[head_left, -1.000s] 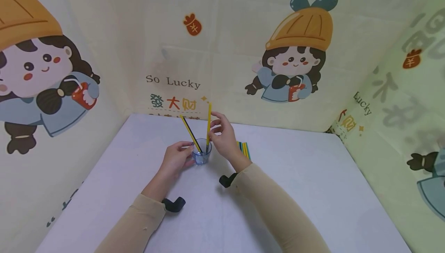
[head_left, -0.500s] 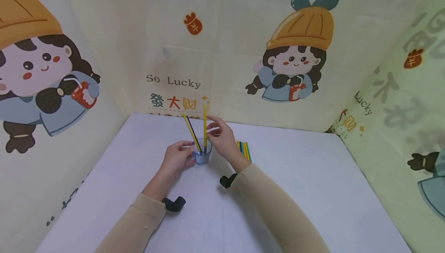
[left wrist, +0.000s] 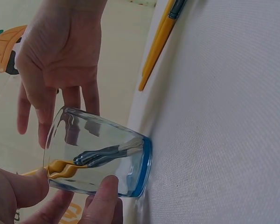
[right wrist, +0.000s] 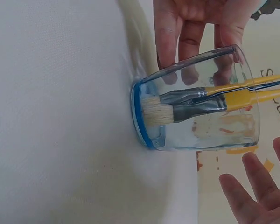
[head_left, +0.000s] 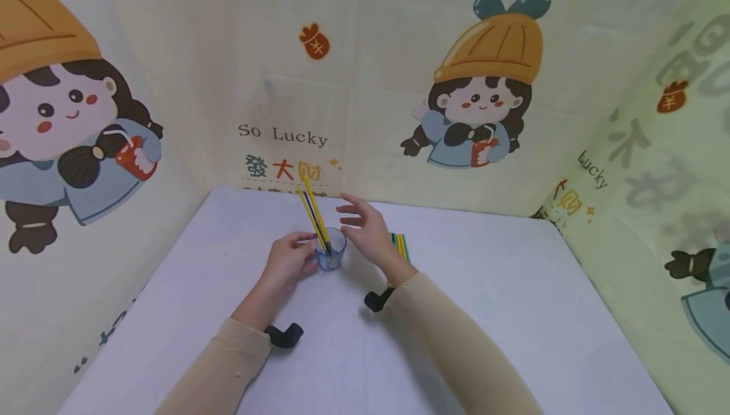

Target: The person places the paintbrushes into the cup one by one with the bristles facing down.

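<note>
My left hand (head_left: 288, 260) holds a clear glass (head_left: 338, 256) with a blue base on the table, thumb near the rim and fingertips on its side. Paintbrushes (head_left: 319, 218) stand bristles down in the glass, leaning left together; their handles are yellow, with a dark one among them. Pale bristles (right wrist: 157, 115) and dark metal ferrules (right wrist: 203, 110) show through the wall in the right wrist view. My right hand (head_left: 367, 232) is beside the glass's right rim, fingers spread and loosely bent, holding nothing.
More paintbrushes (head_left: 402, 247), yellow and teal, lie side by side on the white table (head_left: 485, 301), partly hidden behind my right wrist. A cloth wall (head_left: 376, 117) with cartoon prints rises at the table's far edge. Black mounts (head_left: 285, 336) stick out from both wrists.
A yellow paintbrush upright by my right fingers has tipped left to join the others in the glass. My right hand has let go of it. The left hand stays at the glass.
</note>
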The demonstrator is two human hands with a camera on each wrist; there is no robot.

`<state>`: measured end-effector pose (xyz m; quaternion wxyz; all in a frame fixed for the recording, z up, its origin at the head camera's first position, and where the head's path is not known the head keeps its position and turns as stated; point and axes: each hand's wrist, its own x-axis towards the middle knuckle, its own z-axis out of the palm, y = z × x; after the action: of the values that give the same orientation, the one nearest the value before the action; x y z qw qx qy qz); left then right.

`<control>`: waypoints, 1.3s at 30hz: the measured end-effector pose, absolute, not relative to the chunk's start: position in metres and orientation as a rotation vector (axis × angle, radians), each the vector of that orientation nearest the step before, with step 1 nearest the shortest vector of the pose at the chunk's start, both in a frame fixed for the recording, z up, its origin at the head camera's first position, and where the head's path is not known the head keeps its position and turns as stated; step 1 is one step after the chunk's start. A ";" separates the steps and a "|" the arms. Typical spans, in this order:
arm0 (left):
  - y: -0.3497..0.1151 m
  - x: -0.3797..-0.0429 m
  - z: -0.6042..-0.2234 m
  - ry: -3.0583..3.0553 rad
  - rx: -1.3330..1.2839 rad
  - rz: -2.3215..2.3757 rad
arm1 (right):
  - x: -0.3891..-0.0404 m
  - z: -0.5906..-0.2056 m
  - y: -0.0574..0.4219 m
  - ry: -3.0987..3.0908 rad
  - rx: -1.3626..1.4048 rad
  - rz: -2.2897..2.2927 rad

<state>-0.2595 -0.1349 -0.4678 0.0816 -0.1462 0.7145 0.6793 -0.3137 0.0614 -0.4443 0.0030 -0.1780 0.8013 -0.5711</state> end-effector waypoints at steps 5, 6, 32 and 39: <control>-0.135 -0.259 -0.469 2.118 -0.431 2.043 | -0.310 -0.440 0.069 2.477 -0.557 -1.832; -0.135 -0.260 -0.469 2.114 -0.432 2.047 | -0.309 -0.440 0.071 2.481 -0.555 -1.832; -0.135 -0.260 -0.471 2.126 -0.421 2.050 | -0.295 -0.449 0.134 2.524 -0.316 -1.801; -0.136 -0.261 -0.470 2.110 -0.443 2.032 | -0.290 -0.446 0.149 2.520 -0.253 -1.784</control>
<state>-0.2612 -0.1360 -0.4700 0.0891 -0.1488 0.7094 0.6832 -0.2904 0.1486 -0.4462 0.0220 -0.0818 0.8133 -0.5756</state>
